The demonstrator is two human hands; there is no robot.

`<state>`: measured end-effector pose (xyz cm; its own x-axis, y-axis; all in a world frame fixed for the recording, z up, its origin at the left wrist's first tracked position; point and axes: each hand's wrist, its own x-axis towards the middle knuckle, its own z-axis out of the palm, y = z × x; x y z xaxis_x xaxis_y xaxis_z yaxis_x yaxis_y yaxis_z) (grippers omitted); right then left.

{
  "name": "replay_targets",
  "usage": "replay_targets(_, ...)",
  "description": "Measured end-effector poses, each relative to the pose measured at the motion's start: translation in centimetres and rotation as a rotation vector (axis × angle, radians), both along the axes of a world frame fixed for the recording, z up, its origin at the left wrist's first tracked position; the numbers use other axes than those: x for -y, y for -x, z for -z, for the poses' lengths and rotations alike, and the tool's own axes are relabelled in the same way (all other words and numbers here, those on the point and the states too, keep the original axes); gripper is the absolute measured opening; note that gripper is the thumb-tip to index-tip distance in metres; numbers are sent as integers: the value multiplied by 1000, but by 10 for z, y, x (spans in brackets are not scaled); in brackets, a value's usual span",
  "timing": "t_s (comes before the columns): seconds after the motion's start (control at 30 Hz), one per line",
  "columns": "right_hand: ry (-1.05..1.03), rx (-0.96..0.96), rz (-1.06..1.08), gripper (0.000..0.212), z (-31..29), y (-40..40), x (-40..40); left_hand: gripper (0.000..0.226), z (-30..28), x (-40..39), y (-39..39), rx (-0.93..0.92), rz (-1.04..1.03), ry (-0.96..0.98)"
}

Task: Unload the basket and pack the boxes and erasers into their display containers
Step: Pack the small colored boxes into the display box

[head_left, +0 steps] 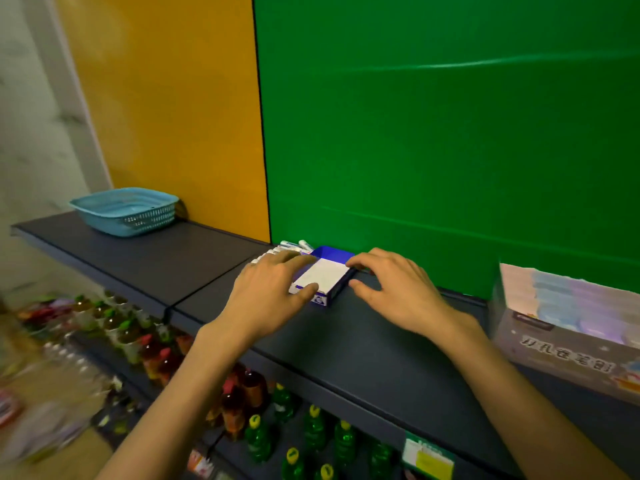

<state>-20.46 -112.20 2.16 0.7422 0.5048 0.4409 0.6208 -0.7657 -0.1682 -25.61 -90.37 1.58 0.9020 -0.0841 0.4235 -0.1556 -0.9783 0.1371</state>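
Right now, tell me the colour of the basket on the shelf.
Light blue basket, clearest in the head view.

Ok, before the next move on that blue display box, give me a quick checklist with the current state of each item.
1. Blue display box flat on the shelf: ok.
2. Left hand has contact: ok, thumb on the front edge.
3. Right hand has a grip: not ok, fingers spread beside the box, holding nothing.
4. Box filled: cannot tell, only a white surface shows.
5. Basket emptied: cannot tell, its inside is hidden.
6. Loose erasers packed: not ok, they lie behind the box.
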Motion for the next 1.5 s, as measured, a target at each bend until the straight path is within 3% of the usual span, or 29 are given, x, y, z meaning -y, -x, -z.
replay_targets(0.3,-12,-43,-6,32,21,17,-133,54,17,-147,37,-80,-72,-14)
replay_targets(0.6,-24,-80,41,31,33,-26,-193,55,34,-216,-4,-112,-55,5)
replay_targets(1.03,-75,-138,237,31,60,-132,-181,55,40,-221,-165,-133,100,-31)
replay_targets(1.5,-89,-154,411,28,70,-180,-161,39,76,-192,-304,-158,313,49)
